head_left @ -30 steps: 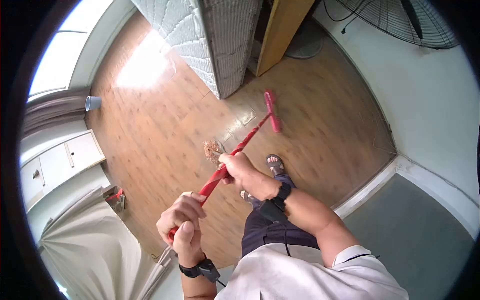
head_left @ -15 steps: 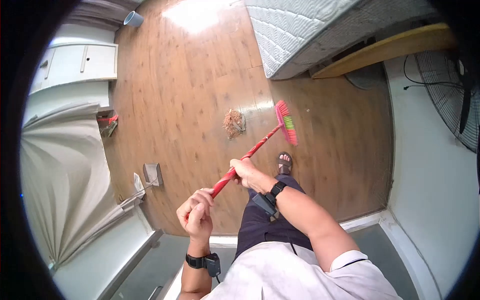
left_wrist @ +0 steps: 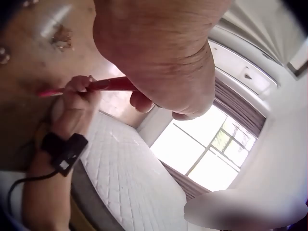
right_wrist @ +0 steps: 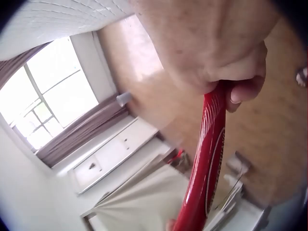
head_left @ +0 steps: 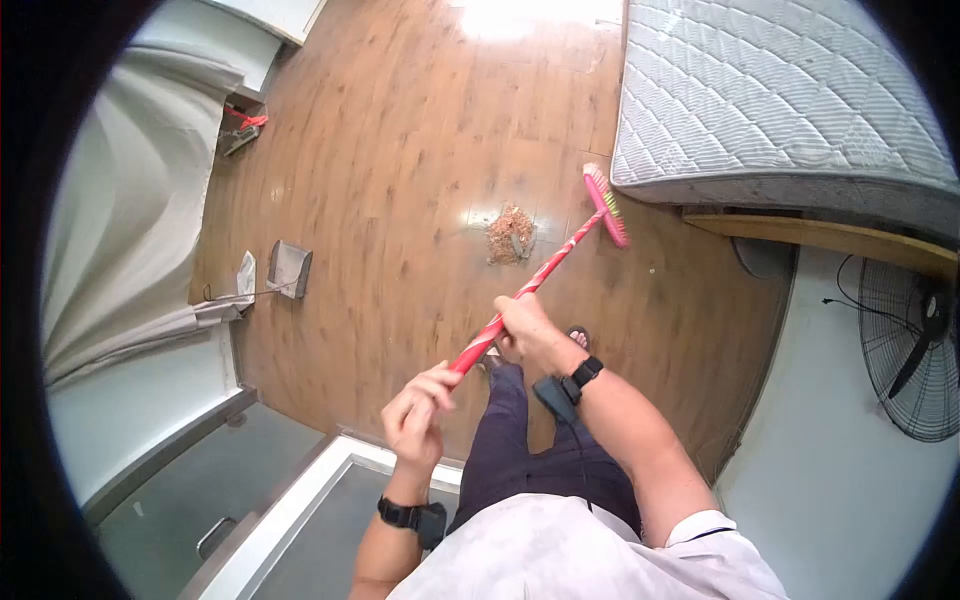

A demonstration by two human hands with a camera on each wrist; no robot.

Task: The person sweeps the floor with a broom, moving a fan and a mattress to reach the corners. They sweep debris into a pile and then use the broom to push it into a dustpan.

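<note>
A broom (head_left: 545, 270) with a red striped handle and a pink head (head_left: 604, 205) slants across the head view. Its bristles, pale, green and pink, face right, close to the mattress corner. My left hand (head_left: 418, 408) grips the top end of the handle. Lower down the shaft, my right hand (head_left: 530, 328) wraps round it; in the right wrist view the glossy red handle (right_wrist: 204, 159) comes out of that fist. A pile of reddish-brown debris (head_left: 510, 228) with a greyish piece in it lies on the wooden floor, left of the broom head.
A bare mattress (head_left: 760, 110) on a wooden frame (head_left: 840, 240) stands at the right, with a fan (head_left: 915, 350) beyond it. At the left are a dustpan (head_left: 290, 270) with a long handle, a draped cloth (head_left: 150, 180) and a red-handled item (head_left: 247, 125). A white door frame (head_left: 320, 490) crosses behind me.
My view has turned, so the mattress and fan lie farther right and the dustpan has come into sight. The broom head has swung right of the debris pile, toward the mattress corner. Both hands keep their grip.
</note>
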